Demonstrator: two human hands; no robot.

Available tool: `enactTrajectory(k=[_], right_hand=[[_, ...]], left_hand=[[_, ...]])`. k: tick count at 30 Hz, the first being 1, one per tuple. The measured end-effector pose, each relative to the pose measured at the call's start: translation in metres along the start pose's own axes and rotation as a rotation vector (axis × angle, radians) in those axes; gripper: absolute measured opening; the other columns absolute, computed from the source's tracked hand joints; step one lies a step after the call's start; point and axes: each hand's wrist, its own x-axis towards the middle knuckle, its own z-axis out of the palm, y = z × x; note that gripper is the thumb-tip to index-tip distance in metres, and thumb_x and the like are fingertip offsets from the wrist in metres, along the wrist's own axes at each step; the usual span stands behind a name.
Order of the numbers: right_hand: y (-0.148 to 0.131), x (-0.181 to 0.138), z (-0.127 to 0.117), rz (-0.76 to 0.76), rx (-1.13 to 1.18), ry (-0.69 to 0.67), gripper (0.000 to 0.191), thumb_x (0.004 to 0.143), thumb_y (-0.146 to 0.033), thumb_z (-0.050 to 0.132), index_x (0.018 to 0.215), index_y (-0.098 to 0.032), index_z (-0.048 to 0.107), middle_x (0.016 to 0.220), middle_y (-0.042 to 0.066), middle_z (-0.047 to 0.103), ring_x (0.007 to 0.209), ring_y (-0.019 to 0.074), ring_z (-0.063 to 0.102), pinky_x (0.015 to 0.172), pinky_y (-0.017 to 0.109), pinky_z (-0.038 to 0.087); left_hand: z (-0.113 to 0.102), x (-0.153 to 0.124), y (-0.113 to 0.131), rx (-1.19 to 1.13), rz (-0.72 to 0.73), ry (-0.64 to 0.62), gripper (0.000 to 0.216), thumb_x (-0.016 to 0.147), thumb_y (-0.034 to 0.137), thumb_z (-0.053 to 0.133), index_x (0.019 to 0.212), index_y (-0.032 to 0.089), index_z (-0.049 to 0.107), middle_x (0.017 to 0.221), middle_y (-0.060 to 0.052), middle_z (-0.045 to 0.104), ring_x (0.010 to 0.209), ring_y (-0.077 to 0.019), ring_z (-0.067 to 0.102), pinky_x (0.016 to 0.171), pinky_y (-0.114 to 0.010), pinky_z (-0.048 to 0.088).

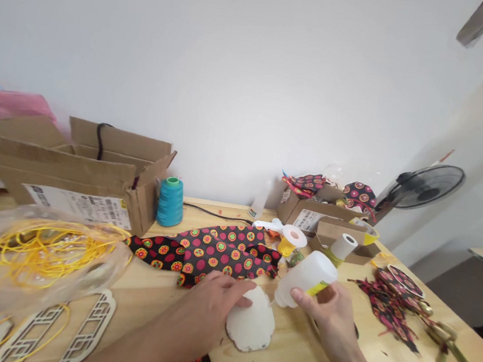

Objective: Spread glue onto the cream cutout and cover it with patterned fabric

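White and scalloped at its edge, a flat cut-out piece (251, 325) lies on the pale wooden surface (290, 357) under the left hand (208, 306) — fingers pressed together and laid flat, the tips holding down its upper left part. Just to the right of it, the right hand (330, 315) has its grip closed around a translucent white bottle (306, 277) with a yellow label, tilted so that its base points down toward the cut-out; thumb and fingers wrap the bottle's upper end. Left of the left hand, nearer the camera, pale fretwork cut-outs (87, 326) lie flat, and beyond them a clear bag of yellow cord (43, 250). Just past both hands stretches black fabric with red and yellow dots (210, 253). To the right of the right hand lie scraps of the same cloth (389, 305). Beyond the bottle stand a small spool of yellow thread (289, 242) and a white roll (343, 246). Farther back — a teal thread cone (171, 202), an open cardboard box (71, 169) to the left of it, smaller boxes (312, 213) to the right and a black fan (425, 189) at the far right.
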Motion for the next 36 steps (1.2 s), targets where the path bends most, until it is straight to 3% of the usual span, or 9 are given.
enactTrajectory(k=[5,16,22,26,36], right_hand=[[0.005,0.003,-0.002,0.009,0.014,-0.046,0.029,0.056,-0.027,0.076,0.081,-0.017,0.065,0.086,0.008,0.069,0.081,0.0255,0.06,0.074,0.035,0.046],[0.001,0.008,0.001,-0.012,0.003,-0.07,0.025,0.058,-0.027,0.075,0.078,-0.017,0.064,0.084,0.007,0.069,0.081,0.0247,0.059,0.073,0.034,0.047],[-0.009,-0.01,-0.008,0.032,-0.019,-0.066,0.021,0.054,-0.027,0.076,0.067,-0.016,0.063,0.066,0.004,0.067,0.062,0.0216,0.06,0.056,0.03,0.048],[-0.01,-0.015,-0.005,0.02,0.005,0.011,0.021,0.054,-0.028,0.075,0.067,-0.017,0.064,0.068,0.004,0.068,0.062,0.0206,0.06,0.056,0.029,0.048],[-0.006,-0.025,-0.012,0.04,-0.009,-0.043,0.02,0.056,-0.028,0.074,0.07,-0.017,0.065,0.071,0.005,0.068,0.066,0.0208,0.06,0.061,0.029,0.049]], left_hand=[[-0.001,0.0,0.003,0.02,-0.013,-0.016,0.058,0.064,-0.003,0.035,0.117,0.017,0.044,0.11,-0.005,0.061,0.097,-0.0201,0.05,0.085,-0.036,0.039],[0.0,0.0,-0.001,0.036,0.006,-0.004,0.058,0.066,-0.005,0.034,0.118,0.02,0.042,0.109,-0.004,0.06,0.097,-0.0185,0.048,0.085,-0.034,0.038],[0.0,0.0,0.001,0.011,-0.004,-0.026,0.054,0.069,-0.003,0.036,0.119,0.017,0.042,0.109,-0.007,0.058,0.099,-0.0191,0.046,0.087,-0.034,0.036],[0.001,-0.001,0.0,0.014,-0.016,-0.039,0.053,0.071,-0.002,0.037,0.119,0.018,0.042,0.11,-0.007,0.057,0.099,-0.0198,0.045,0.088,-0.035,0.036],[0.0,-0.002,0.0,0.026,0.014,-0.043,0.052,0.072,-0.002,0.035,0.12,0.017,0.04,0.11,-0.007,0.056,0.101,-0.019,0.044,0.089,-0.035,0.034]])
